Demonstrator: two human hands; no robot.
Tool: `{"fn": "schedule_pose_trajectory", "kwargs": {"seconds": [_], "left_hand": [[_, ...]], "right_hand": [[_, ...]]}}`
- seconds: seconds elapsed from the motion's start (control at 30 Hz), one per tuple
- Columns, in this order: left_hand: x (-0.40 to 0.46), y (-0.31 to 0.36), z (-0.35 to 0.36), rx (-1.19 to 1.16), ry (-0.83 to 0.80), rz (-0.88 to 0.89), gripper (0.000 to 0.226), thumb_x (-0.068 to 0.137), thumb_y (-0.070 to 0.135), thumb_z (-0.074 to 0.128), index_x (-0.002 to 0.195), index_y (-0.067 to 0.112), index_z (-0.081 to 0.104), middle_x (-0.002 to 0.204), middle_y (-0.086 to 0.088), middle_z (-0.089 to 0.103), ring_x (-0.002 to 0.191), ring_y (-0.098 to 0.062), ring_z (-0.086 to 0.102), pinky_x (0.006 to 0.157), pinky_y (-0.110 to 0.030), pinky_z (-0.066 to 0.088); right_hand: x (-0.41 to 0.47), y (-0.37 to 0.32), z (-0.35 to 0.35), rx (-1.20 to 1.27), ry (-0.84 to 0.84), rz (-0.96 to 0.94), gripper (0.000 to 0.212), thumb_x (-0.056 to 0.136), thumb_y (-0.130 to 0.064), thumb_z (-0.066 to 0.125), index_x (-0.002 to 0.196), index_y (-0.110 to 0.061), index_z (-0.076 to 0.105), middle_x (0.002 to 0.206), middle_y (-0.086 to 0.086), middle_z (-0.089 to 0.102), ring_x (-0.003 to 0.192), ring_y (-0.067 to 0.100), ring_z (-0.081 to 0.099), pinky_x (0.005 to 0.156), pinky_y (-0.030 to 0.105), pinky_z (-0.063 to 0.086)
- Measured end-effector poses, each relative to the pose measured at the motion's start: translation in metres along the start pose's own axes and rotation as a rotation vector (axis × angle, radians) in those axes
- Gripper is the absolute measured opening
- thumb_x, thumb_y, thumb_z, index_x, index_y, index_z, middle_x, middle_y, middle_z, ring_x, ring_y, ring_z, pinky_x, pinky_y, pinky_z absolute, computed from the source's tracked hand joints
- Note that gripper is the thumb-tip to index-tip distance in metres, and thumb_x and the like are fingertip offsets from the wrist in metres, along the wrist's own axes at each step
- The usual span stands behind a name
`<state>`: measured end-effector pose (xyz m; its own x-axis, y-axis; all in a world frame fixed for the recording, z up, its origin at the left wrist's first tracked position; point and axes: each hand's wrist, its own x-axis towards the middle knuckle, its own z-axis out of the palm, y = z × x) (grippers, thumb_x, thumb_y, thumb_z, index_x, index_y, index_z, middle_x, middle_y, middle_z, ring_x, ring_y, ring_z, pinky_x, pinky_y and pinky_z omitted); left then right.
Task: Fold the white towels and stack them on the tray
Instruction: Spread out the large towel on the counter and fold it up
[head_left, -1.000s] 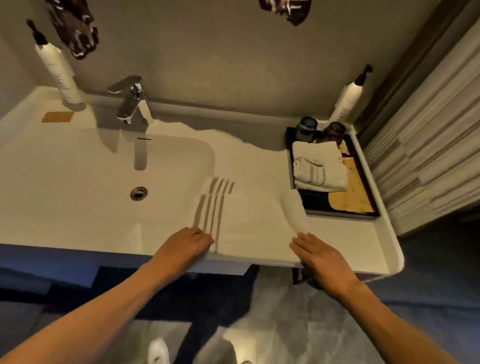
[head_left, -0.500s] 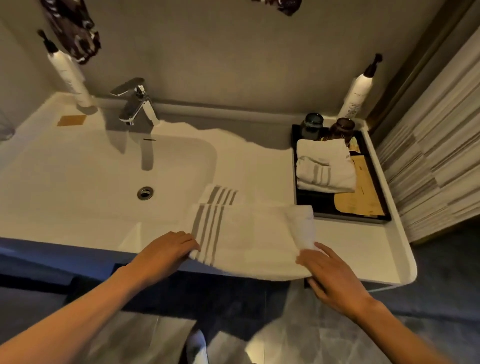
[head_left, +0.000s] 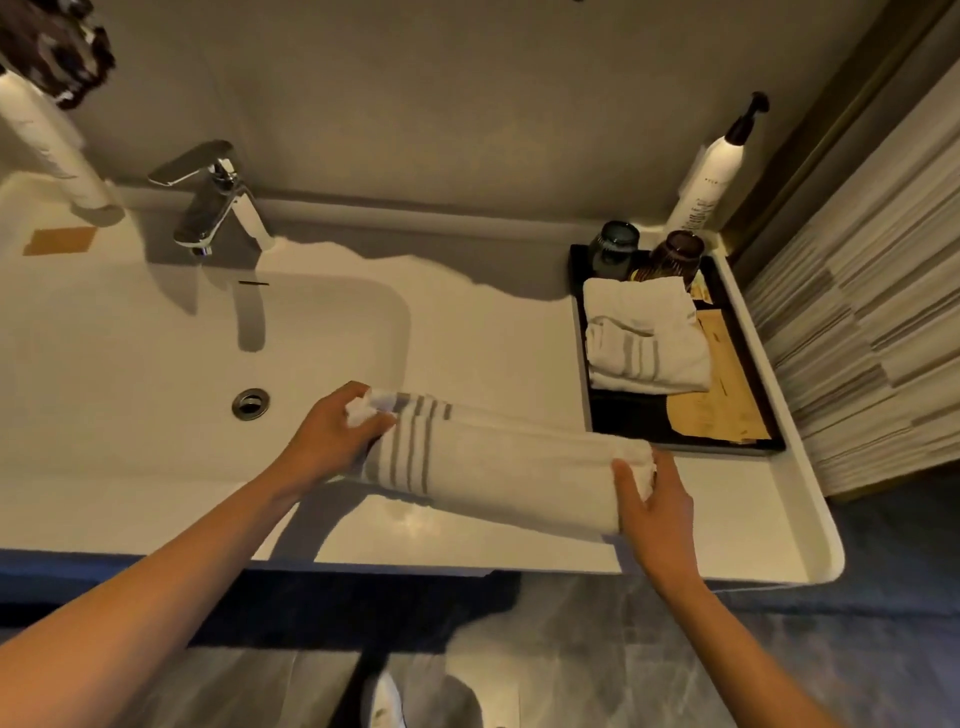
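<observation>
A white towel (head_left: 498, 467) with grey stripes is stretched as a long folded band over the counter, just in front of the basin. My left hand (head_left: 332, 436) grips its striped left end. My right hand (head_left: 649, 504) grips its right end. A black tray (head_left: 675, 434) stands at the back right of the counter. On it lies a stack of folded white towels (head_left: 644, 332), the upper one showing grey stripes.
The basin (head_left: 156, 374) with its drain and a chrome faucet (head_left: 213, 202) takes the left of the counter. Two dark glasses (head_left: 675, 254) and yellow papers (head_left: 722, 395) share the tray. White pump bottles stand at back right (head_left: 711, 182) and back left (head_left: 47, 150). A striped wall runs along the right.
The towel lay flat under both hands at the counter's front edge. Both hands have gripped its ends and lifted it away from me, and it is now a narrower band.
</observation>
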<state>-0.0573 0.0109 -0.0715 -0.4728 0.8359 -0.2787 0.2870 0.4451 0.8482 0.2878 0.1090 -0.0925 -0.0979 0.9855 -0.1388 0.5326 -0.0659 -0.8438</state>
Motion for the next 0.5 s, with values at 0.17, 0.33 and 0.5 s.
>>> {"fn": "schedule_pose_trajectory", "kwargs": {"seconds": [0.17, 0.33, 0.5], "left_hand": [[0.02, -0.004, 0.026, 0.241, 0.079, 0.055, 0.022, 0.094, 0.036, 0.063, 0.111, 0.024, 0.056, 0.09, 0.001, 0.064, 0.082, -0.021, 0.058, 0.063, -0.029, 0.041], [0.03, 0.009, 0.03, 0.475, 0.226, 0.023, 0.043, 0.094, 0.047, 0.059, 0.125, 0.019, 0.048, 0.107, -0.01, 0.068, 0.088, -0.031, 0.063, 0.068, -0.035, 0.043], [0.015, -0.002, 0.05, 0.664, 0.339, 0.621, 0.032, 0.092, 0.015, 0.063, 0.124, 0.008, 0.06, 0.13, -0.016, 0.058, 0.119, -0.033, 0.051, 0.111, -0.051, 0.032]], "right_hand": [[0.0, 0.003, 0.022, -0.338, 0.101, 0.124, 0.043, 0.096, -0.044, 0.051, 0.131, -0.02, 0.043, 0.114, 0.01, 0.064, 0.092, 0.029, 0.062, 0.077, 0.039, 0.048], [0.006, -0.019, 0.033, -0.798, 0.294, -0.286, 0.048, 0.07, -0.005, 0.076, 0.114, -0.008, 0.057, 0.112, 0.018, 0.058, 0.098, 0.035, 0.054, 0.079, 0.044, 0.041], [-0.002, -0.049, 0.099, -0.82, -0.146, -0.815, 0.04, 0.063, -0.007, 0.066, 0.103, -0.011, 0.064, 0.109, 0.012, 0.064, 0.099, 0.034, 0.057, 0.086, 0.042, 0.041]]}}
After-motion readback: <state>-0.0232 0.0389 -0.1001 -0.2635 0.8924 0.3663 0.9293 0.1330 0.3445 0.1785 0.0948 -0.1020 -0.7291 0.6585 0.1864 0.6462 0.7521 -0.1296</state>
